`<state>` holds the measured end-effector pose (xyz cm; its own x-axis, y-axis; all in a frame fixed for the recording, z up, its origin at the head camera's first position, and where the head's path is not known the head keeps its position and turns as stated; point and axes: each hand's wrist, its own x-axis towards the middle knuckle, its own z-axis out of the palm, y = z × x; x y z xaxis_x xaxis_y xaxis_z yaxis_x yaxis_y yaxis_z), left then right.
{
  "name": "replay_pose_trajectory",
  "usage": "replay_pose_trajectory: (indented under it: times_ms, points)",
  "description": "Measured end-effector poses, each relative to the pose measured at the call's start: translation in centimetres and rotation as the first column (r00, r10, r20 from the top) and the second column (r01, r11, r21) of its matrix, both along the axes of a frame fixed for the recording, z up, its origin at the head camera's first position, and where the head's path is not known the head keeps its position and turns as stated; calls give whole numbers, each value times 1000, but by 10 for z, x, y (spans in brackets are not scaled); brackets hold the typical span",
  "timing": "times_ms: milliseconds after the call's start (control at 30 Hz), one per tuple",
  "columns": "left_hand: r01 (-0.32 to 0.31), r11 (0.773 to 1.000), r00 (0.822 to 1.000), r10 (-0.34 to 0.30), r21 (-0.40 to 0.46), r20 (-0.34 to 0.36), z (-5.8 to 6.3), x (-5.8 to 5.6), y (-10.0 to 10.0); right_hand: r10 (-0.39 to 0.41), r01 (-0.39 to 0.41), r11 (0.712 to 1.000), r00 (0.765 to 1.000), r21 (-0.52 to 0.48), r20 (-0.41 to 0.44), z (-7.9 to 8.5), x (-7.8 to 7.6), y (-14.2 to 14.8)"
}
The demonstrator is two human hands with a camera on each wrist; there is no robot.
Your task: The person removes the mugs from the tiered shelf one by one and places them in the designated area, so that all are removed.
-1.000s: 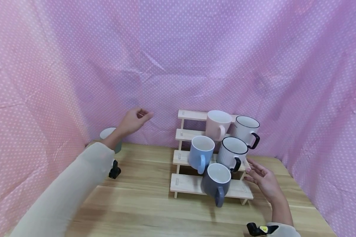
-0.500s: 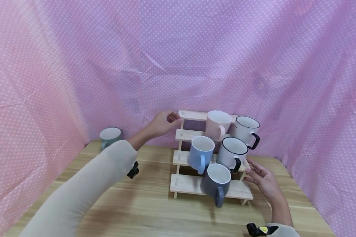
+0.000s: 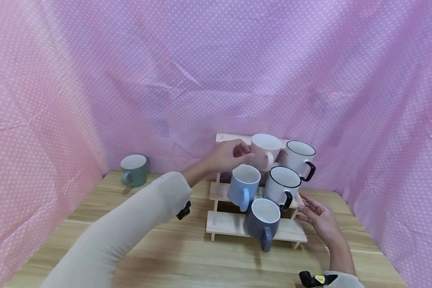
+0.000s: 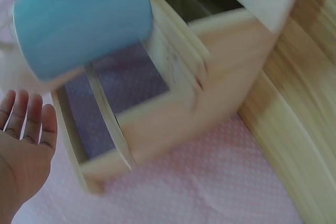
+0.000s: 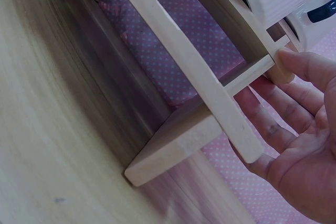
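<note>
My left hand is beside the left side of a pink mug on the upper part of a tiered wooden rack. Its fingers are loosely bent, with a gap to the thumb; whether they touch the mug cannot be told. Just below the hand stands a light-blue mug, seen large in the left wrist view. My right hand rests at the rack's right side. In the right wrist view, its thumb touches a shelf end, and the relaxed fingers reach behind the side support.
Two white mugs with black rims, an upper one and a lower one, stand on the rack's right. A dark grey mug sits on the bottom shelf. At the table's far left is a green mug. Pink dotted cloth hangs behind.
My left hand has moved right, from near the green mug over to the pink mug, uncovering the green mug. My right hand, the rack and its mugs have stayed in place.
</note>
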<state>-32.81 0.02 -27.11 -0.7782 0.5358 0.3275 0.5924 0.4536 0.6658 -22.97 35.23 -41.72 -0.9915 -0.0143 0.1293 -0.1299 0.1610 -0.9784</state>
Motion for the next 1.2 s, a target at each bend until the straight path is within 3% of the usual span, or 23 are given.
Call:
replay_pose_trajectory:
  times_ms: [300, 467, 633, 900, 1200]
  points:
    - [125, 991, 990, -122, 46, -65, 3, 11, 32, 13, -13, 1000, 1000, -12, -6, -1, 1, 1]
    - [125, 991, 992, -123, 47, -40, 4, 15, 44, 22, -23, 1000, 1000, -14, -11, -3, 0, 2]
    - [76, 997, 997, -76, 14, -17, 1, 15, 52, 17, -17, 1000, 1000, -19, -11, -3, -1, 2]
    - [-15, 998, 991, 6, 68, 131, 1, 19, 58, 14, -14, 1000, 1000, -9, -7, -2, -1, 2]
    - [-125, 975, 938, 56, 183, 342, 4, 33, 68, 11, -11, 1000, 1000, -24, -12, -2, 0, 1]
